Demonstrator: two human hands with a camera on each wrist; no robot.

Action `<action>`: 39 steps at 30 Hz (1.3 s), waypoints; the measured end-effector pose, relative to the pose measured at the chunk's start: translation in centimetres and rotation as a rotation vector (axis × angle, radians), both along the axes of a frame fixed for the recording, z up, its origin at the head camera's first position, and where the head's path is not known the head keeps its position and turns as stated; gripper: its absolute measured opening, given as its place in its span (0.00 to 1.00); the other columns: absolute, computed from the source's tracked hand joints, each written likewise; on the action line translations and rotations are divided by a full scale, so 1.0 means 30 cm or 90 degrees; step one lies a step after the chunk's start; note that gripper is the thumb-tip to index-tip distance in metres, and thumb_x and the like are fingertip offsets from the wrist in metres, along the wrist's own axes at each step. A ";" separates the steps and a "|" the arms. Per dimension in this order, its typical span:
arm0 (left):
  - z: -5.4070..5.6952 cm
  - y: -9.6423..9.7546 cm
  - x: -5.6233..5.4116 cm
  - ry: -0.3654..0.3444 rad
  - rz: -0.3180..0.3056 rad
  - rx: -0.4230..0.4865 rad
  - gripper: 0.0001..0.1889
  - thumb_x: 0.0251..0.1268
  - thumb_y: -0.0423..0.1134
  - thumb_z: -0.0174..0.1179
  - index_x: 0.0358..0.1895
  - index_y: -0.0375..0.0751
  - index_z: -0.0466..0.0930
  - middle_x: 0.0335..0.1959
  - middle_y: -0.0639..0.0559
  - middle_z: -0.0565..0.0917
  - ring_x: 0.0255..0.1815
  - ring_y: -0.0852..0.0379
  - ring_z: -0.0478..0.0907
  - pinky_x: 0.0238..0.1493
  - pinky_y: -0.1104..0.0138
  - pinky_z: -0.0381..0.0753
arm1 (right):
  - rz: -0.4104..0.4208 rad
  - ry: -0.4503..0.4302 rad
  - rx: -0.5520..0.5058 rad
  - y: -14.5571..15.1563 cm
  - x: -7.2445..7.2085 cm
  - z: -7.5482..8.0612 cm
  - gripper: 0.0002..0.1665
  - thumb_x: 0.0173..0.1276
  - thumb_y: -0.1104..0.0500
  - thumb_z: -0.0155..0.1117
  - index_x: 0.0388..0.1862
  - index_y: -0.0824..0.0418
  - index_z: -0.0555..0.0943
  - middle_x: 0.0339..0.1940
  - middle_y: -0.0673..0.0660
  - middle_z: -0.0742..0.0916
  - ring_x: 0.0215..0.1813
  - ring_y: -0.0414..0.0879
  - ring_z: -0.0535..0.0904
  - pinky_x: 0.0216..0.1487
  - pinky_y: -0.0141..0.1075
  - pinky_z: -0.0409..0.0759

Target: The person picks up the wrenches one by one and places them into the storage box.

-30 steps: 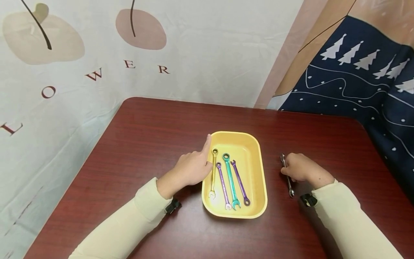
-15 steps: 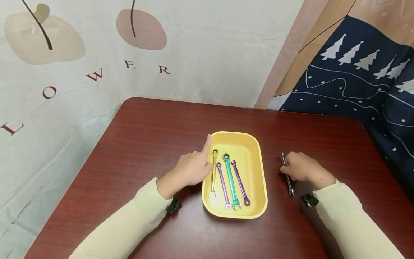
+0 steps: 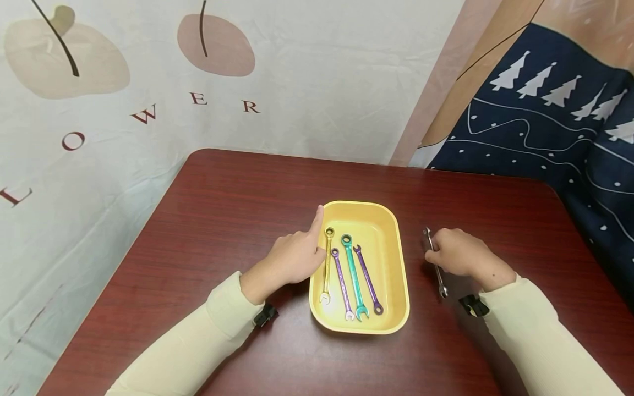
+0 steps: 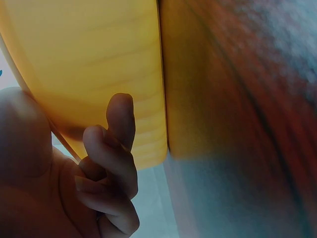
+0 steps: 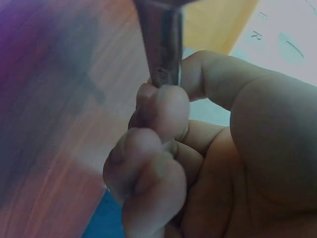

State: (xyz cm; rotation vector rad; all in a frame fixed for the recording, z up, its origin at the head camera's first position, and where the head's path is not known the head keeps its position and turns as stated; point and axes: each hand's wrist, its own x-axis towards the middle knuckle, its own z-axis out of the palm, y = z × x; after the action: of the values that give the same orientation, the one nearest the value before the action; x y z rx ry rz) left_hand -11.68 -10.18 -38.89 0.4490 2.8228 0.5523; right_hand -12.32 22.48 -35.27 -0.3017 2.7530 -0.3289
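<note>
My right hand (image 3: 460,253) pinches a silver combination wrench (image 3: 440,279) between thumb and fingers, to the right of a yellow tray (image 3: 403,275). Close up in the right wrist view, the wrench's shank (image 5: 166,44) rises out of the curled fingers. My left hand (image 3: 296,257) holds the tray's left wall, thumb over the rim and index finger stretched along it. The other fingers bend against the outer wall (image 4: 124,44) in the left wrist view. Inside the tray lie a gold wrench (image 3: 327,267), a light purple wrench (image 3: 342,283), a teal wrench (image 3: 354,275) and a dark purple wrench (image 3: 367,278).
The tray stands on a dark red wooden table (image 3: 238,209). Behind the table hangs a pale printed cloth (image 3: 317,82), and a navy cloth (image 3: 525,121) with white trees hangs at the right. The tray's right half shows bare yellow floor.
My right hand has shifted slightly left, toward the tray, bringing the silver wrench with it. The left hand and the tray have stayed where they were.
</note>
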 end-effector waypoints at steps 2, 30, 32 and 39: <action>0.001 0.000 0.000 0.000 0.000 0.001 0.47 0.71 0.45 0.47 0.81 0.47 0.24 0.13 0.55 0.74 0.14 0.57 0.68 0.19 0.62 0.64 | -0.001 0.008 -0.002 -0.007 0.004 0.008 0.23 0.65 0.57 0.60 0.10 0.52 0.69 0.09 0.48 0.70 0.16 0.42 0.67 0.19 0.35 0.62; 0.009 0.000 0.001 -0.005 -0.001 0.004 0.47 0.71 0.45 0.47 0.81 0.47 0.23 0.12 0.55 0.73 0.12 0.57 0.66 0.18 0.63 0.62 | 0.017 0.089 -0.012 -0.120 0.040 0.144 0.19 0.63 0.57 0.61 0.12 0.53 0.70 0.12 0.48 0.68 0.18 0.42 0.63 0.19 0.35 0.61; 0.009 0.000 0.001 -0.005 -0.001 0.004 0.47 0.71 0.45 0.47 0.81 0.47 0.23 0.12 0.55 0.73 0.12 0.57 0.66 0.18 0.63 0.62 | 0.020 0.094 -0.012 -0.135 0.040 0.154 0.19 0.63 0.57 0.61 0.12 0.53 0.70 0.12 0.48 0.68 0.18 0.42 0.63 0.19 0.35 0.60; 0.008 0.000 0.000 -0.005 -0.002 0.003 0.47 0.71 0.45 0.47 0.81 0.47 0.23 0.13 0.54 0.73 0.13 0.57 0.66 0.18 0.63 0.63 | 0.026 0.108 -0.008 -0.189 0.041 0.187 0.19 0.63 0.57 0.61 0.13 0.54 0.72 0.12 0.49 0.69 0.18 0.43 0.64 0.20 0.35 0.61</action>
State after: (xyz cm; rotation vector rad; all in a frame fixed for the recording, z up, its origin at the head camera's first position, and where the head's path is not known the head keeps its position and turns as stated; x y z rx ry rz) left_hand -11.67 -10.18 -38.65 0.4502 2.8139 0.5586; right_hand -11.07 16.80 -29.66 -0.4060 2.9063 -0.3241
